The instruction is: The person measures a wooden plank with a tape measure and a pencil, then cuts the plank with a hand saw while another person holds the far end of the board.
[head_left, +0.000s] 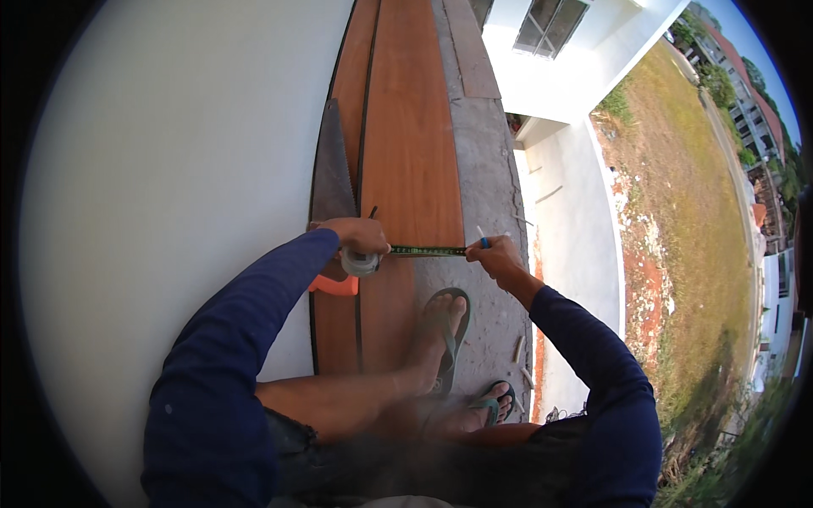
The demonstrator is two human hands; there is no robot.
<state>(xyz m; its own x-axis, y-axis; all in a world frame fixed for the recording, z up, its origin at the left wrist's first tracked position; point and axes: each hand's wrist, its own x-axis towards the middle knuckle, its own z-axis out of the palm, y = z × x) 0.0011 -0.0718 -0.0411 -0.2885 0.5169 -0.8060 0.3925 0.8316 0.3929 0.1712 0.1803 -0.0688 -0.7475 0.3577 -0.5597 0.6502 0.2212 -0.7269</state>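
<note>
My left hand [357, 234] is closed around a tape measure [362, 263] with a pale, see-through-looking case. A thin dark stick [373, 212] pokes up beside its fingers; I cannot make out its kind. From the case the dark tape blade [428, 251] runs straight across a brown wood-grain plank [413, 127]. At the plank's right edge my right hand [501, 256] pinches the blade's end, and something blue shows at its fingers. A handsaw [334, 173] lies left of the plank, toothed blade pointing away; its orange handle [335, 285] is partly under my left hand.
A white wall [186, 152] rises close on the left. Rough concrete [491, 169] runs along the plank's right, ending at a ledge edge with a grassy lot [677, 169] beyond. My sandalled feet [449, 326] rest near the plank. A window [549, 25] is at the far end.
</note>
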